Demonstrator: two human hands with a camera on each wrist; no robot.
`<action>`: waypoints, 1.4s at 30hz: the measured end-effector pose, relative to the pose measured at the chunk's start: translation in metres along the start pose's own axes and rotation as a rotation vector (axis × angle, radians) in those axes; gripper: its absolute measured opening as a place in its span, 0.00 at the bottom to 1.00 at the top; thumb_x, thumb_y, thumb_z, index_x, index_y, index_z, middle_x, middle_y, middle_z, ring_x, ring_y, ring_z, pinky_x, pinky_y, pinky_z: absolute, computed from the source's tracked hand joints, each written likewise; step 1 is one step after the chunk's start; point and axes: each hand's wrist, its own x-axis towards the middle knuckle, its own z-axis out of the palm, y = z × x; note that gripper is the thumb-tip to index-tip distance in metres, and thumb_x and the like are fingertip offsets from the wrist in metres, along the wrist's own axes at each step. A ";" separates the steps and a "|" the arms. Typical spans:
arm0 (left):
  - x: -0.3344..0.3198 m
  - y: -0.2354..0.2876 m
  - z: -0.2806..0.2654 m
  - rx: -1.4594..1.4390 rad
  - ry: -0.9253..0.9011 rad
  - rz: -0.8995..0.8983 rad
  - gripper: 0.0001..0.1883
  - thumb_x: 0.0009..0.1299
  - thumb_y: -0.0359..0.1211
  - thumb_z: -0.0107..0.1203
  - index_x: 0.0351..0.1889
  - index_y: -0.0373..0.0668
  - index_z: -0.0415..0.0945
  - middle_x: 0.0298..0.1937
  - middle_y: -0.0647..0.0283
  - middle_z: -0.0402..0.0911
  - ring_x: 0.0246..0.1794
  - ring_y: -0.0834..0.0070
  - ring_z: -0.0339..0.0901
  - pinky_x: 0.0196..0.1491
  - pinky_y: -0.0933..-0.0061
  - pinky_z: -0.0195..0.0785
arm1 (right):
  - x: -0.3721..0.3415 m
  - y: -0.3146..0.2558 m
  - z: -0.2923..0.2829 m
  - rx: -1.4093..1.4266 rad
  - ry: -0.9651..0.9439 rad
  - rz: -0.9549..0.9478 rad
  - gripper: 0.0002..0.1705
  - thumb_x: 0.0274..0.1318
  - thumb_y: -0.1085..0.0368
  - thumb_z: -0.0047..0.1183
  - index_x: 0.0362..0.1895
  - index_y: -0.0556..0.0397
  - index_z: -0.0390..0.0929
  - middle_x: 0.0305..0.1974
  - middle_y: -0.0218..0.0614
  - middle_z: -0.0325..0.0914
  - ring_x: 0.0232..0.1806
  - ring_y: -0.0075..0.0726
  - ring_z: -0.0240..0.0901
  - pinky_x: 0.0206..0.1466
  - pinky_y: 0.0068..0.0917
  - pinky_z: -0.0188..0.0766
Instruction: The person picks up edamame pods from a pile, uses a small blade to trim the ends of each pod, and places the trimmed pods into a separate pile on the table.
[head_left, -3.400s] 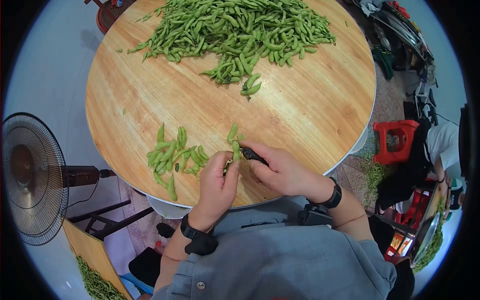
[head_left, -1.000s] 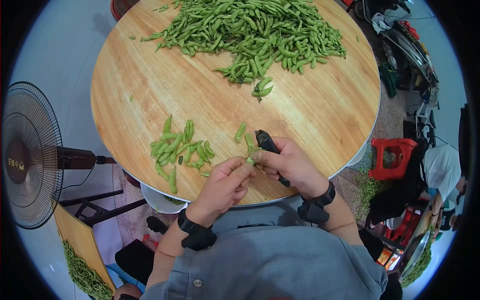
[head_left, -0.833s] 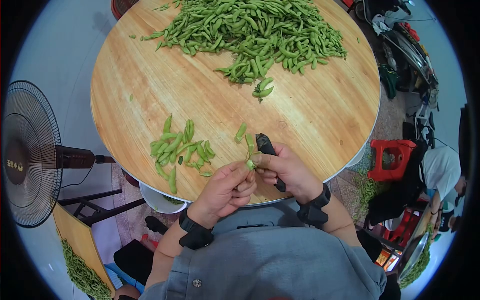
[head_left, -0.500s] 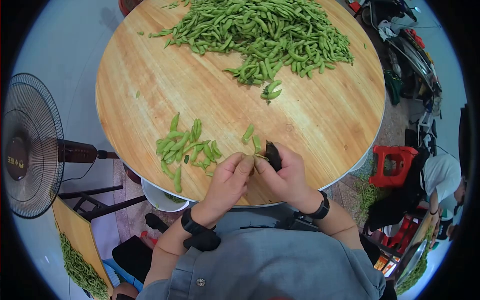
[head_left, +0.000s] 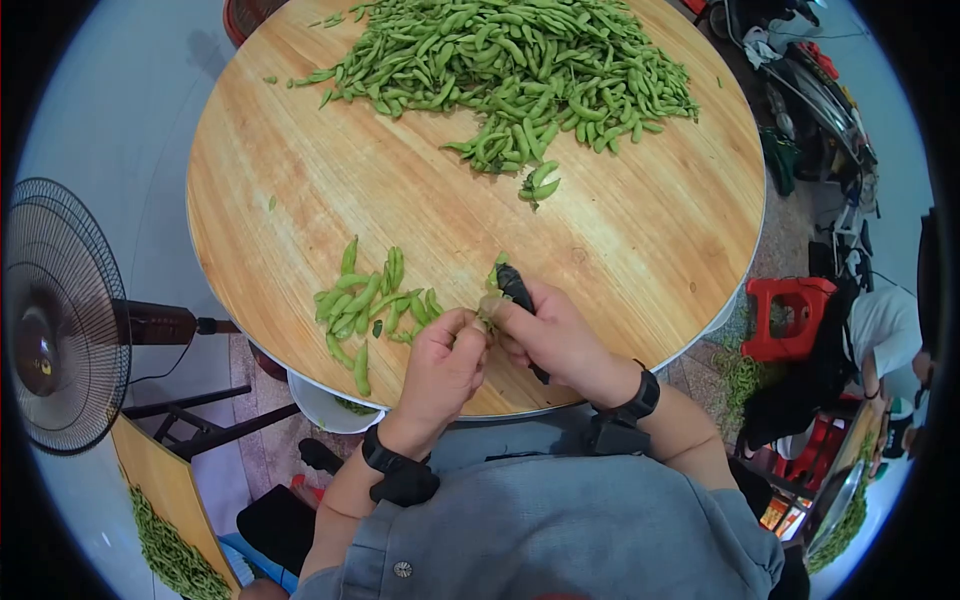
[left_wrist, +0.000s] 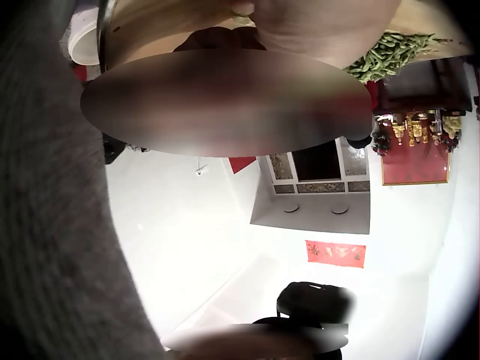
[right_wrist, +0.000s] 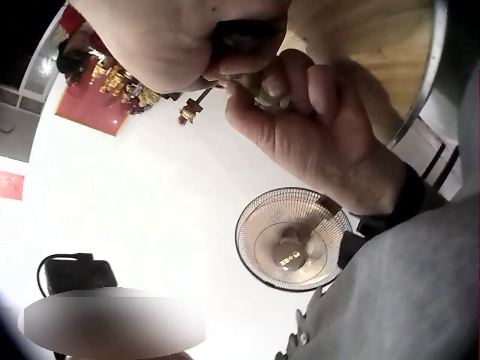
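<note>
Low over the near side of the round wooden table (head_left: 640, 230), my two hands meet. With thumb and fingers, my left hand (head_left: 445, 355) pinches a green soybean pod (head_left: 488, 308), which looks pale and split at this end. My right hand (head_left: 555, 335) holds a slim black tool (head_left: 515, 287) across its palm, its working end hidden, while its thumb presses at the same pod. In the right wrist view the pod (right_wrist: 270, 97) shows between the fingertips of both hands. Left of them lies a small group of pods (head_left: 350, 305).
A big heap of pods (head_left: 520, 70) covers the far side of the table, with a couple of pods (head_left: 540, 185) apart from it. A white bucket (head_left: 335, 405) stands below the left edge. A fan (head_left: 65, 320) is left; a red stool (head_left: 788, 318) stands right.
Earlier the black tool pointed at an upright pod in my left hand; now it lies back in my right palm and both hands pinch the pod. In the last second they shift slightly left.
</note>
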 end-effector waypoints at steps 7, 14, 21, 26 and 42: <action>-0.004 0.014 -0.016 -0.407 0.188 -0.037 0.10 0.71 0.38 0.42 0.32 0.42 0.65 0.21 0.70 0.61 0.13 0.87 0.50 0.12 0.87 0.41 | 0.027 -0.001 -0.004 -0.675 0.105 -0.640 0.11 0.52 0.62 0.53 0.34 0.57 0.70 0.19 0.31 0.72 0.21 0.28 0.69 0.24 0.27 0.66; -0.005 0.020 -0.037 -0.919 0.018 -0.096 0.06 0.69 0.32 0.44 0.37 0.39 0.66 0.30 0.66 0.61 0.22 0.85 0.54 0.15 0.88 0.44 | 0.043 -0.044 -0.036 -1.226 0.416 -0.608 0.10 0.46 0.63 0.53 0.32 0.56 0.74 0.29 0.46 0.74 0.33 0.48 0.72 0.34 0.36 0.68; -0.003 0.028 -0.028 -1.353 -0.039 -0.292 0.06 0.68 0.30 0.45 0.41 0.39 0.67 0.35 0.63 0.64 0.26 0.82 0.58 0.13 0.89 0.48 | 0.057 -0.044 -0.079 -1.450 0.575 -0.644 0.08 0.47 0.65 0.50 0.29 0.57 0.72 0.25 0.48 0.72 0.31 0.57 0.70 0.33 0.46 0.67; 0.003 0.007 -0.011 -0.972 -0.178 -0.292 0.09 0.69 0.31 0.43 0.44 0.40 0.69 0.29 0.67 0.65 0.20 0.84 0.56 0.13 0.88 0.46 | 0.021 -0.046 -0.052 -0.885 0.332 -0.301 0.08 0.50 0.64 0.52 0.30 0.56 0.72 0.20 0.35 0.71 0.21 0.35 0.68 0.22 0.30 0.64; -0.002 -0.008 0.010 -0.377 -0.148 0.021 0.07 0.71 0.35 0.45 0.37 0.41 0.68 0.25 0.68 0.68 0.16 0.88 0.53 0.16 0.89 0.46 | -0.028 0.003 -0.024 -0.453 -0.058 -0.311 0.16 0.61 0.65 0.42 0.53 0.55 0.65 0.25 0.26 0.69 0.17 0.14 0.58 0.19 0.14 0.57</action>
